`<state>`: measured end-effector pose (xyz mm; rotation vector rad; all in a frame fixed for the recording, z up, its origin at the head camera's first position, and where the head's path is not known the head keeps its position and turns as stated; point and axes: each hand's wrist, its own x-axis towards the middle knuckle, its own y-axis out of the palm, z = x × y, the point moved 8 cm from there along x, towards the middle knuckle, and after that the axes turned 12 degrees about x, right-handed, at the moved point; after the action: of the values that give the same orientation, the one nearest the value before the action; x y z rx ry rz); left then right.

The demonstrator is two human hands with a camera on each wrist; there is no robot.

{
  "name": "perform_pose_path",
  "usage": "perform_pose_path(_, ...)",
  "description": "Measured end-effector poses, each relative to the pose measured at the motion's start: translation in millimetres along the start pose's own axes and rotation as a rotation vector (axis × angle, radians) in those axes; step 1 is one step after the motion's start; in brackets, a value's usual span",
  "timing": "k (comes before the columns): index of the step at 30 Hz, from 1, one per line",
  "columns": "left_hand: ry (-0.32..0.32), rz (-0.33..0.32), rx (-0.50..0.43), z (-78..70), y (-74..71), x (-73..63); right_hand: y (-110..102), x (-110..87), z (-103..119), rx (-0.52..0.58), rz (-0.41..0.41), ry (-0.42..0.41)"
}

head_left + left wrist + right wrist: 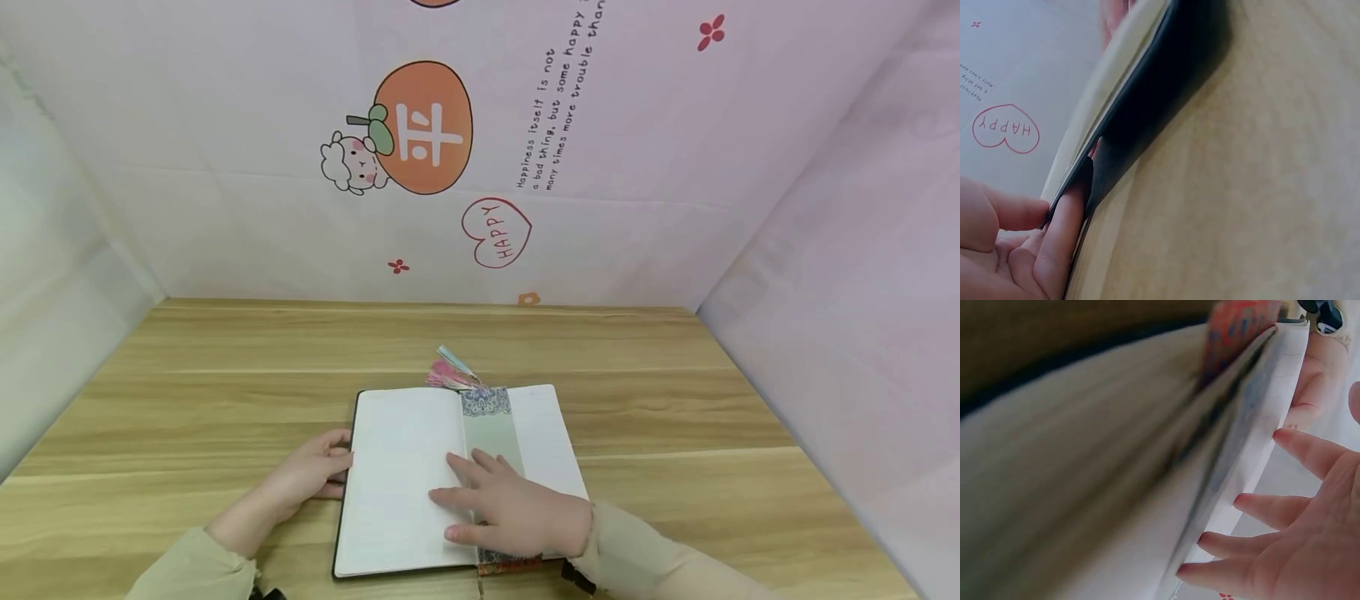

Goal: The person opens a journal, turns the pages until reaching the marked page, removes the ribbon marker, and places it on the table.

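An open notebook with a dark cover and pale pages lies on the wooden table. My left hand holds its left edge; in the left wrist view, thumb and fingers pinch the black cover from both sides. Along the inner side of the right page runs a bookmark, green in the middle with blue patterned ends. My right hand lies over its lower part, fingers spread, fingertips at the pages near the fold. Straight fingers also show in the right wrist view.
Pink and blue tassels stick out past the notebook's top edge. Wood-grain table surrounds the notebook. A white printed cloth hangs behind the table, with pale cloth walls at both sides.
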<state>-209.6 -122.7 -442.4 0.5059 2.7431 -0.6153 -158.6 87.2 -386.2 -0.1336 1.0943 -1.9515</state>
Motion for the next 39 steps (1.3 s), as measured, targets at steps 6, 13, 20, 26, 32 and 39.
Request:
perform_pose_path(6, -0.011, -0.014, -0.036, 0.3, -0.2, -0.7, 1.4, 1.7, 2.5, -0.072, 0.006, -0.016)
perform_pose_path(13, -0.02, -0.024, 0.047, 0.5, -1.1, 1.5, 3.8, 5.2, 2.5, -0.17, -0.013, -0.034)
perform_pose_path(20, -0.009, -0.022, 0.074, -3.2, -0.3, 1.7, -19.7, 0.3, -1.9, -0.139, -0.171, -0.056)
perform_pose_path(26, -0.015, -0.018, 0.066, -1.9, 0.6, 0.5, -60.2, -10.2, -26.5, 0.135, -0.436, -0.002)
perform_pose_path(32, -0.017, -0.024, 0.054, -1.7, 0.6, -0.7, -80.2, -24.5, -74.2, 0.457, -0.576, 0.249)
perform_pose_path(39, -0.011, -0.021, 0.048, -1.9, 0.8, 0.1, -69.7, -27.9, -106.1, 0.889, -0.472, 0.328)
